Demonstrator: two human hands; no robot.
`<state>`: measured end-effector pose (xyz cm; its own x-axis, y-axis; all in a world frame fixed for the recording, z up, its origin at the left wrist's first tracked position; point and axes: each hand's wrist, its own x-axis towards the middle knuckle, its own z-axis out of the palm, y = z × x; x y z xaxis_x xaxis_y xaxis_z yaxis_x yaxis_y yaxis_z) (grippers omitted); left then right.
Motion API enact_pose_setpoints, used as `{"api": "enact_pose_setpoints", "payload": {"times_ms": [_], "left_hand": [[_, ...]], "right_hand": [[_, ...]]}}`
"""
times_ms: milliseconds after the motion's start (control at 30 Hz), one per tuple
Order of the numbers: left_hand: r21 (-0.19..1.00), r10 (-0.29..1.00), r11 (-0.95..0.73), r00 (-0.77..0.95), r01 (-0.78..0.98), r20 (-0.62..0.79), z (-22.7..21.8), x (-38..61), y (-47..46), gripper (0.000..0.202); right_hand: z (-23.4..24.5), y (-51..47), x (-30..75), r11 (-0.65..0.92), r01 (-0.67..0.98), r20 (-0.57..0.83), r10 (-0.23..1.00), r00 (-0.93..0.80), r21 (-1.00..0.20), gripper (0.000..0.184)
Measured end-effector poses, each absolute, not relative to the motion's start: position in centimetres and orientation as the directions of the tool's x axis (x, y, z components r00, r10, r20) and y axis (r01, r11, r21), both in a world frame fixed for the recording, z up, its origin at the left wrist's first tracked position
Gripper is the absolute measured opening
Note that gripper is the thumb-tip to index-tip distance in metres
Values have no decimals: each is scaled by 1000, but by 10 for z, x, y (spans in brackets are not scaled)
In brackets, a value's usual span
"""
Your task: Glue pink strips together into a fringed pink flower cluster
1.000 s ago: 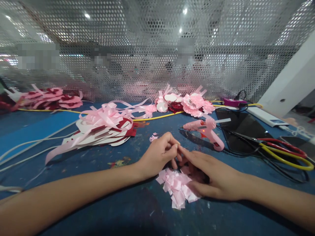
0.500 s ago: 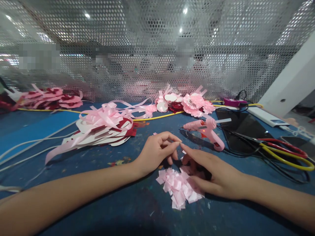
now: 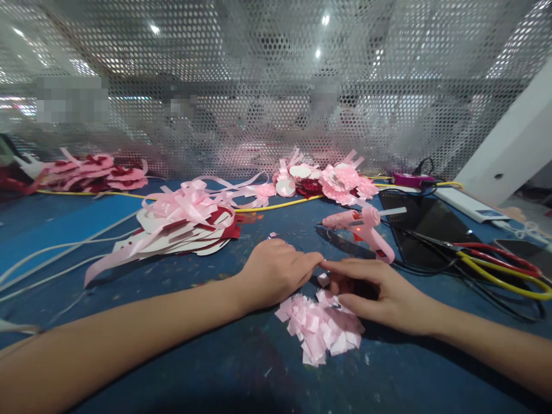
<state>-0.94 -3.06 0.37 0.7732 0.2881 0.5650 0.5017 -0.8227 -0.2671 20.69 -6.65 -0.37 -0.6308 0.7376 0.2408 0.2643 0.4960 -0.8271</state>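
Over the blue table, my left hand (image 3: 279, 270) is palm down with its fingers pressed together and pointing right. Whatever it pinches, if anything, is too small to make out. Its fingertips meet the stretched index finger of my right hand (image 3: 379, 290), whose thumb stands apart from that finger. Just below both hands lies a loose heap of short pink ribbon pieces (image 3: 317, 330), with the right thumb at its upper edge. One small ribbon square (image 3: 323, 280) lies between the hands. Beyond my right hand a pink glue gun (image 3: 360, 224) rests with a glue stick in its back.
Left of centre lie stacked white and red cutouts (image 3: 181, 241) with pink ribbon loops (image 3: 190, 201) on top. Scissors (image 3: 495, 261) with red and yellow handles lie at right over a black panel (image 3: 425, 224). Pink rosettes (image 3: 345, 181) line the perforated screen (image 3: 259, 115).
My left hand has rolled palm down, its fingertips dropping slightly. My right hand has shifted up and right, off the ribbon heap, uncovering more of it. The view has shifted slightly.
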Motion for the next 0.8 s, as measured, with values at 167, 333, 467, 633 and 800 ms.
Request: {"api": "enact_pose_setpoints", "payload": {"times_ms": [167,333,467,633,800], "left_hand": [[-366,203,-815,812,450,548,7,-8,-31,20],[-399,146,-837,855,375,499,10,-8,-34,22],[-443,128,-818,868,365,479,10,-9,-35,19],[-422,98,-841,864,337,494,10,-10,-35,23],[-380,90,-867,852,322,516,10,-9,-34,30]], "right_hand": [[-2,-68,208,519,228,274,717,-641,-824,37],[1,-68,209,530,160,303,678,-669,-833,34],[2,-67,210,516,147,295,674,-677,-844,31],[2,-67,210,511,169,272,675,-686,-843,30],[-1,-68,210,523,134,278,632,-723,-842,39]]}}
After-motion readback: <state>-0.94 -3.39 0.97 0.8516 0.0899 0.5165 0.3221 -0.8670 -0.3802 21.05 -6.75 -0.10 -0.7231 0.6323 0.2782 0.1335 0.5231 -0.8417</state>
